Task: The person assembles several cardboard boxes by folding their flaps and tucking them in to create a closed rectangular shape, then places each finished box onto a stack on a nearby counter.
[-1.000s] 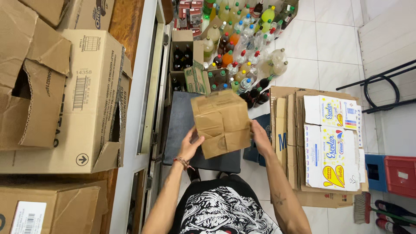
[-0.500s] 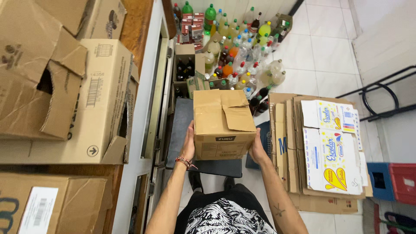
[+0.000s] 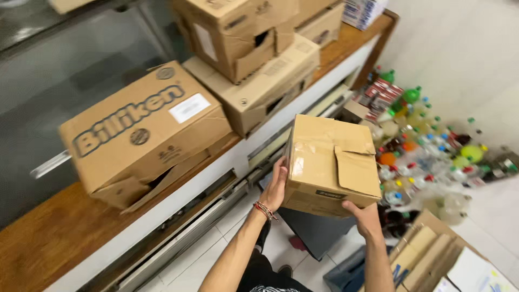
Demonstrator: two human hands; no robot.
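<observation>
**Both hands hold a small carton up beside the counter**

Bottom centre: two bare forearms rise into frame. Left hand (image 3: 277, 186), red thread bracelet (image 3: 265, 210) at the wrist, lies flat against the left side of the small cardboard box (image 3: 331, 165), fingers spread upward along the wall. Right hand (image 3: 365, 216) cups the box's lower right corner from beneath, fingers curled under and mostly hidden. Box is in the air at centre frame, tilted, tape over the top, one flap torn and lifting on the right.

Lower right: flattened cartons (image 3: 427, 254) stand on edge; a dark stool or stand (image 3: 316, 230) sits below the box on the white tile floor (image 3: 470, 48).

Left and lower left: wooden counter (image 3: 48, 238) runs diagonally, with a white front and metal rails. On it, a large printed carton (image 3: 143, 135) with a white label, its lower flap torn open.

Further, upper centre: two more cartons stacked (image 3: 254, 59), upper one ripped at the side.

Right of centre, far: a cluster of plastic bottles (image 3: 432, 151) with coloured caps on the floor.
</observation>
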